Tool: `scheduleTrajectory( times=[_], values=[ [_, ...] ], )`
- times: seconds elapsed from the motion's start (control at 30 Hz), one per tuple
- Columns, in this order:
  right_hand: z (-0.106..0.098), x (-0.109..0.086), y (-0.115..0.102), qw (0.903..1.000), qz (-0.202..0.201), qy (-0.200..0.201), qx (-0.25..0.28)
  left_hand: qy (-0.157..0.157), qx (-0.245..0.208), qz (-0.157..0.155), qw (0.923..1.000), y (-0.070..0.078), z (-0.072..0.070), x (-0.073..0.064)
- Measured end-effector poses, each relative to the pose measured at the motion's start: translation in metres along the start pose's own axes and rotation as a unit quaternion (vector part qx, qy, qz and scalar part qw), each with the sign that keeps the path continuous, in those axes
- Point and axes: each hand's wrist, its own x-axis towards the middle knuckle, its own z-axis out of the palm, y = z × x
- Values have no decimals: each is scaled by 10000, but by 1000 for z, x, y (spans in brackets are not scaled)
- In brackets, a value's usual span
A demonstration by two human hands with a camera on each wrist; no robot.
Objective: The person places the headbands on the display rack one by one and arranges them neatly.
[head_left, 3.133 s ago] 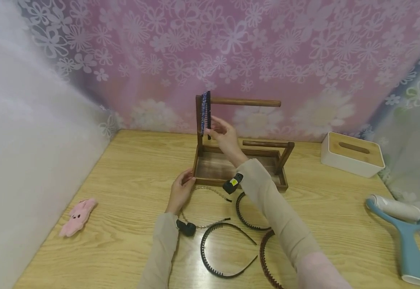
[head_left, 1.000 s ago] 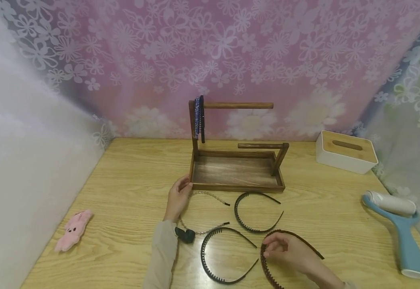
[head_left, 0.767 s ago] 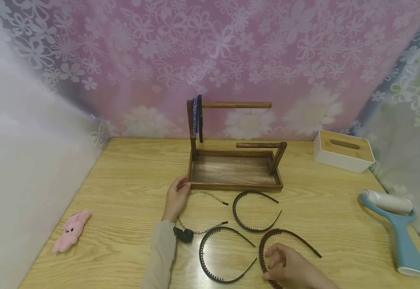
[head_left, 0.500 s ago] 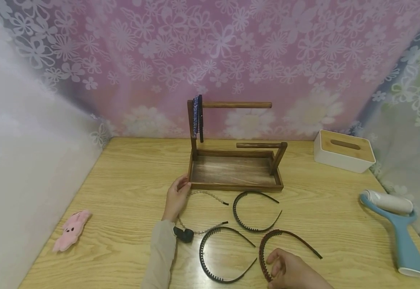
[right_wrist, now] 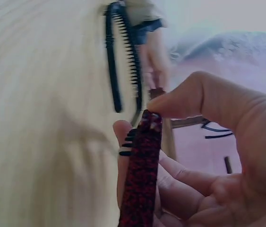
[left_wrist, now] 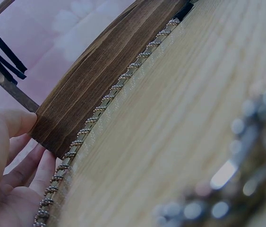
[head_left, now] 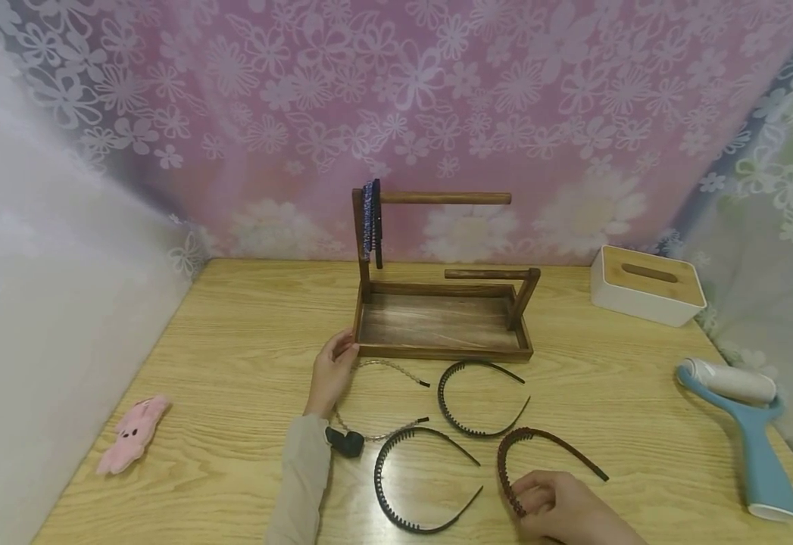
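Observation:
My right hand [head_left: 549, 506] pinches a dark red toothed headband [head_left: 507, 465] by its curved part. In the right wrist view, the thumb and fingers grip that glittery red band [right_wrist: 142, 182]. My left hand [head_left: 331, 375] grips the front left corner of a brown wooden stand [head_left: 437, 353], thumb on the edge and fingers against its side. At the left of the stand's upper bar [head_left: 451, 198] hang a glittery blue headband [head_left: 367, 219] and a black one [head_left: 379, 227]. A beaded headband [head_left: 396, 369] lies beside my left hand, partly hidden by it.
Two black toothed headbands, one nearer [head_left: 379, 484] and one farther [head_left: 442, 393], lie on the wood-grain table [head_left: 246, 325]. A pink plush toy [head_left: 133, 435] is at left. A tissue box [head_left: 644, 295] and a blue-handled lint roller [head_left: 753, 431] stand at right.
My right hand came down from the upper bar to the dark red headband, slid along it and took hold, shifting it slightly. My left hand stayed at the stand's corner.

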Motion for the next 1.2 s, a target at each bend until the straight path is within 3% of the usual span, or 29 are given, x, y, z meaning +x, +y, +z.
scheduleTrajectory(
  times=[0.27, 0.37, 0.53, 0.67, 0.83, 1.0, 1.07, 1.2],
  values=[
    [-30, -14, -7, 9992, -269, 53, 303, -8, 45, -1, 10000, -2, 0, 0],
    [-39, -16, -10, 9983, -272, 143, 500, 11, 22, 9, 10000, -10, 0, 5],
    [-47, -17, -16, 9945, -57, 872, 568, 95, -6, 28, 10000, -32, 0, 17],
    [-53, -18, -20, 9842, -13, 1524, 903, 141, 63, 93, 9998, -36, 0, 18],
    [-64, -15, -18, 9680, -765, 1547, 1819, 173, 59, 114, 9998, -36, 1, 18],
    [-70, -12, -13, 9365, -1917, 1175, 2692, 166, 63, 83, 9998, -37, 1, 17],
    [-73, -10, -13, 9261, -2223, 1062, 2856, 160, 54, 72, 9998, -37, 1, 17],
    [-83, -7, -16, 9174, -2547, 992, 2891, 156, 38, 46, 9999, -36, 2, 18]
  ],
)
